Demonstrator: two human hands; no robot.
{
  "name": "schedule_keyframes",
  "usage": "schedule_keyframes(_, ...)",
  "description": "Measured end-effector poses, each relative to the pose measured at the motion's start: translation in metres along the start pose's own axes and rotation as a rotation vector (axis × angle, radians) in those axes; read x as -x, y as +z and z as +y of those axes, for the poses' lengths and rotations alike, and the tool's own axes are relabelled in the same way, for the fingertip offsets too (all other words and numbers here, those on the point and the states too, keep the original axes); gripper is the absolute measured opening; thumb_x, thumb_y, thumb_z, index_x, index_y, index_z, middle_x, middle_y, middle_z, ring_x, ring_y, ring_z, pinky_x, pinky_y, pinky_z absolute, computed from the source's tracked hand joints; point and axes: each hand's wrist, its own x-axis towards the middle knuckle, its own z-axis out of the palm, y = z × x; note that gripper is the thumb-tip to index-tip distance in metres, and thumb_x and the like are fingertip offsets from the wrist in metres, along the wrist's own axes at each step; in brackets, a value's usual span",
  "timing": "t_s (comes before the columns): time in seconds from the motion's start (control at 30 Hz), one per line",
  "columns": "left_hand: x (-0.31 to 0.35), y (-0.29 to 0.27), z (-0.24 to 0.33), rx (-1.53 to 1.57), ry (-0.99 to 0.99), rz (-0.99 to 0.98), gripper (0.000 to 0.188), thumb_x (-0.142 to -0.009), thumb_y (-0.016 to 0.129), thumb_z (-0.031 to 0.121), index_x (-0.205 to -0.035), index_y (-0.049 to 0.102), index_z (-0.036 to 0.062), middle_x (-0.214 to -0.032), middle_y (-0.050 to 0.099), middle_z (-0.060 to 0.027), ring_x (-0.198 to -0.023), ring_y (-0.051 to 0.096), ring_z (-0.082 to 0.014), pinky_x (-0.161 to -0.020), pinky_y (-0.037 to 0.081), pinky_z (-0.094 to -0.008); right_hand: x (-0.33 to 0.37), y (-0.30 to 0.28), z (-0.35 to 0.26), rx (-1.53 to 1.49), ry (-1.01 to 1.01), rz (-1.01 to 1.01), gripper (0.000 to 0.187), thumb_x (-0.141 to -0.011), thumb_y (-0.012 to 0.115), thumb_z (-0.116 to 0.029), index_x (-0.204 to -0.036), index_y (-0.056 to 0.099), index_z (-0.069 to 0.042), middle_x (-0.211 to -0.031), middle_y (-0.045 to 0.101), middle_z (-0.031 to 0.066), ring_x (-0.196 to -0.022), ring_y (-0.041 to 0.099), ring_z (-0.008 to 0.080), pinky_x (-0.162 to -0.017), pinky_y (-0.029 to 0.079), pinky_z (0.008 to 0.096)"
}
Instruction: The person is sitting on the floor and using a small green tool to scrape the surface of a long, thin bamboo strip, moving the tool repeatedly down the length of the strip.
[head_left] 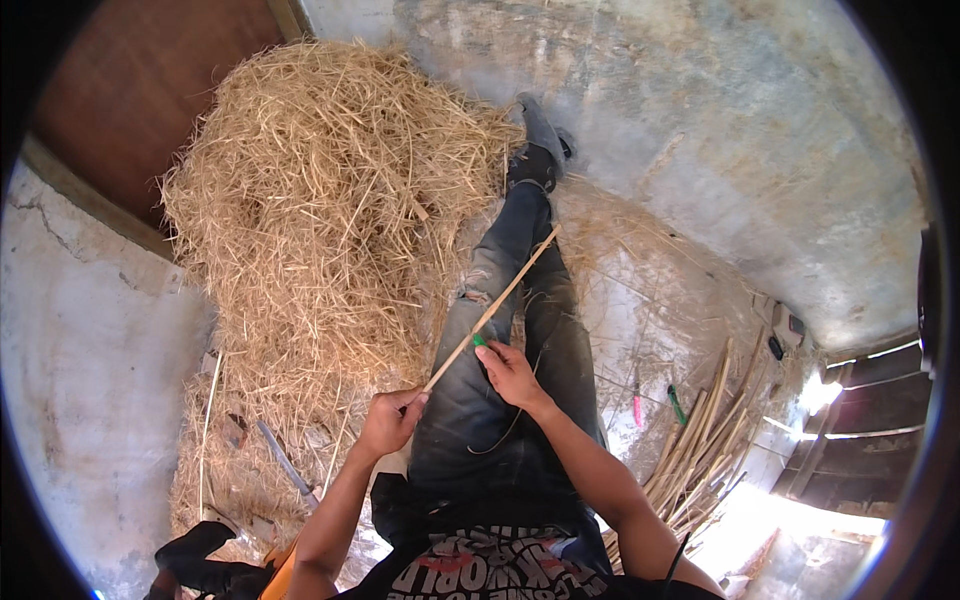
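A long, thin split-bamboo strip (513,285) slants up and to the right across my outstretched legs. Its lower end is in my left hand (391,421), whose fingers are closed round it. Partway up the strip, my right hand (511,377) is pinching a small green object (478,341) against or right beside it. Only the green end of that object shows, so I cannot tell its kind. My worn dark jeans (465,400) lie under both hands. A thin curled shaving (497,437) hangs over the jeans near my right wrist.
A big straw heap (310,200) fills the left side. Bamboo strips (700,440) lie bundled at the right, near a pink tool (637,405) and a green tool (677,404). A long blade (284,456) lies at the left. Walls (720,110) rise ahead and left.
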Motion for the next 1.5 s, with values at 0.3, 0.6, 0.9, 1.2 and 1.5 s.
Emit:
schedule_keyframes(0.3, 0.003, 0.021, -0.017, -0.058, -0.007, 0.039, 0.021, -0.103, 0.067, 0.017, -0.111, 0.077, 0.0008, -0.073, 0.069, -0.0111, -0.064, 0.067, -0.0207, -0.062, 0.053, -0.0343, 0.012, -0.020, -0.019, 0.519, -0.159, -0.088, 0.039, -0.106, 0.062, -0.045, -0.100, 0.066, -0.008, -0.061, 0.058, 0.0093, -0.054, 0.061, 0.0301, -0.052, 0.046, 0.0416)
schedule_keyframes(0.6, 0.001, 0.038, -0.015, -0.439, 0.261, 0.236, 0.016, -0.093, 0.073, 0.012, -0.104, 0.075, 0.0004, -0.074, 0.069, -0.0161, -0.071, 0.069, -0.0368, -0.074, 0.055, -0.0459, 0.012, -0.014, -0.033, 0.923, -0.061, 0.090, 0.045, -0.104, 0.060, -0.052, -0.105, 0.065, -0.008, -0.079, 0.071, 0.0238, -0.080, 0.070, 0.0498, -0.072, 0.055, 0.0595)
schedule_keyframes(0.9, 0.003, 0.031, -0.028, -0.141, 0.140, 0.098, 0.018, -0.100, 0.067, 0.011, -0.107, 0.075, -0.0030, -0.074, 0.068, -0.0186, -0.064, 0.066, -0.0318, -0.063, 0.052, -0.0402, 0.000, -0.009, 0.013, 0.599, -0.212, 0.207, 0.043, -0.104, 0.064, -0.048, -0.100, 0.064, -0.005, -0.074, 0.065, 0.0196, -0.068, 0.067, 0.0385, -0.062, 0.051, 0.0506)
schedule_keyframes(1.2, -0.009, 0.030, -0.049, 0.152, -0.093, -0.046, 0.025, -0.107, 0.064, 0.021, -0.106, 0.077, -0.0006, -0.063, 0.058, -0.0034, -0.060, 0.053, -0.0074, -0.056, 0.046, -0.0293, -0.008, -0.034, 0.005, -0.327, 0.372, -0.109, 0.040, -0.106, 0.064, -0.044, -0.087, 0.063, -0.009, -0.063, 0.042, -0.0072, -0.051, 0.038, 0.0070, -0.048, 0.029, 0.0280)
schedule_keyframes(1.5, 0.001, 0.038, -0.020, -0.450, 0.233, 0.177, 0.014, -0.093, 0.072, 0.010, -0.104, 0.074, 0.0006, -0.073, 0.068, -0.0165, -0.070, 0.068, -0.0374, -0.070, 0.054, -0.0448, 0.018, -0.010, -0.022, 0.950, -0.137, 0.100, 0.043, -0.101, 0.064, -0.051, -0.097, 0.065, -0.008, -0.070, 0.067, 0.0247, -0.072, 0.070, 0.0488, -0.063, 0.056, 0.0568)
